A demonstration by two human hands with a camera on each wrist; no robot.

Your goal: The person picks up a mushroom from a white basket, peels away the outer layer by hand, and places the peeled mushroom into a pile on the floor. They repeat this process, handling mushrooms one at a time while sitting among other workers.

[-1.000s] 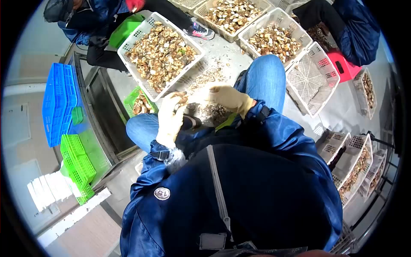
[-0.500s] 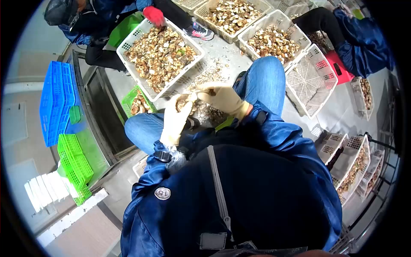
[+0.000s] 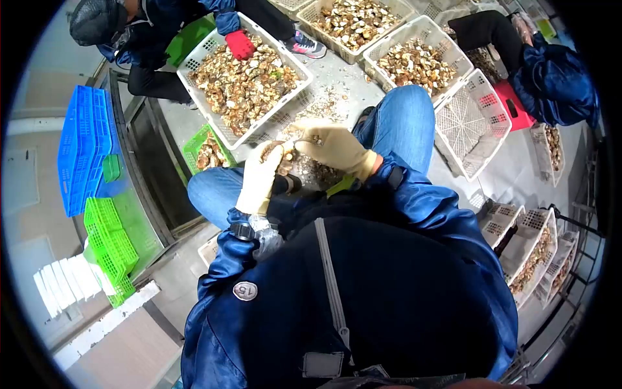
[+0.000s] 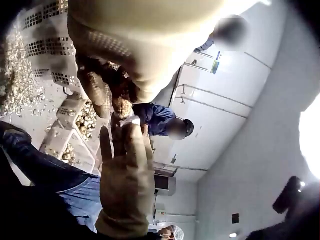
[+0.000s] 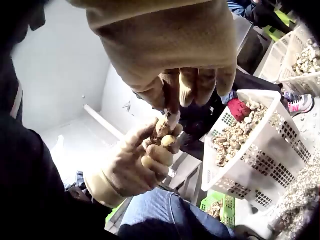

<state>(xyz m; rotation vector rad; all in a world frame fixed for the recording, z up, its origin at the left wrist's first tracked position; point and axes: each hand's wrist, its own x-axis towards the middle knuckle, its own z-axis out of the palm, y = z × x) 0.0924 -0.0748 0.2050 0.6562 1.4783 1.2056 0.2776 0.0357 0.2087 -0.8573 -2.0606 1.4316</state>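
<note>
Both hands wear pale gloves. My left hand grips a brown mushroom above the floor between the knees; in the right wrist view, the left hand has its fingers curled round the mushroom. My right hand meets it from the other side, and in the right wrist view the right hand pinches a pale end at the mushroom's top between thumb and finger. The left wrist view shows the left hand above the right hand; whether the right fingers hide a small tool, I cannot tell.
A white crate full of mushrooms stands ahead, a small green basket beside it. More mushroom crates stand ahead right; an empty crate is by the right knee. Trimmings litter the floor. Two people sit nearby.
My hands have drawn together around the mushroom and stay over the same spot. The red-gloved hand of the person at the upper left has reached down into the full crate.
</note>
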